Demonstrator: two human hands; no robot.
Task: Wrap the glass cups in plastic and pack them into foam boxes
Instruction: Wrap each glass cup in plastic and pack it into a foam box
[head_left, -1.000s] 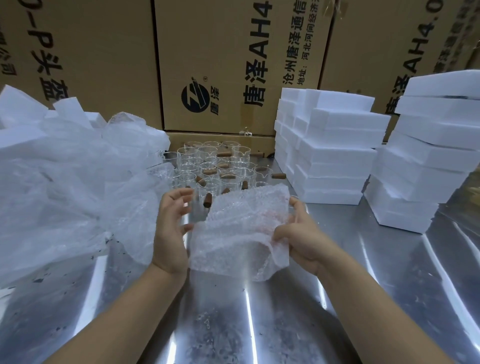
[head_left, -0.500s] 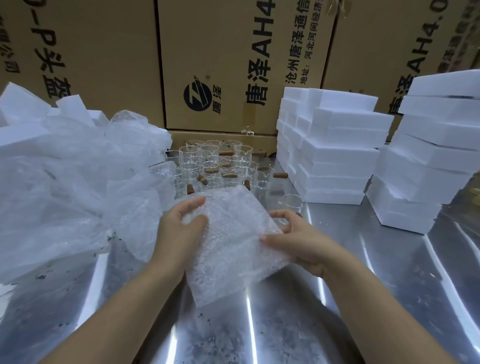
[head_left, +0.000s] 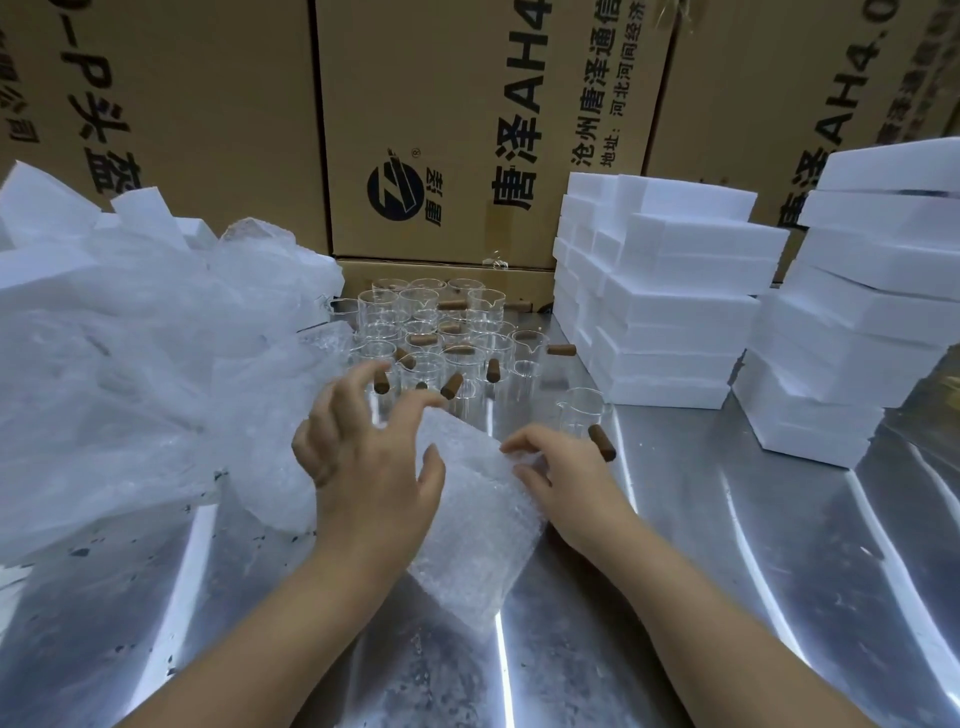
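Observation:
A sheet of bubble wrap (head_left: 478, 525) lies flat on the steel table (head_left: 727, 571) in front of me. My left hand (head_left: 369, 467) hovers over its left part with fingers spread and holds nothing; its fingertips point toward the glass cups. My right hand (head_left: 561, 478) rests its fingertips on the sheet's right edge. Several clear glass cups (head_left: 441, 338) with brown wooden handles stand in a cluster just beyond the sheet. One cup (head_left: 582, 410) stands apart, close to my right hand. White foam boxes (head_left: 670, 312) are stacked at the right.
A big heap of clear plastic and bubble wrap (head_left: 130, 364) fills the left side. A second foam stack (head_left: 852, 338) stands at the far right. Large cardboard cartons (head_left: 467, 130) wall off the back.
The sheet, held up in both hands a second ago, now lies on the table. My left hand has let go and lifted toward the cups; my right hand stays on the sheet's edge.

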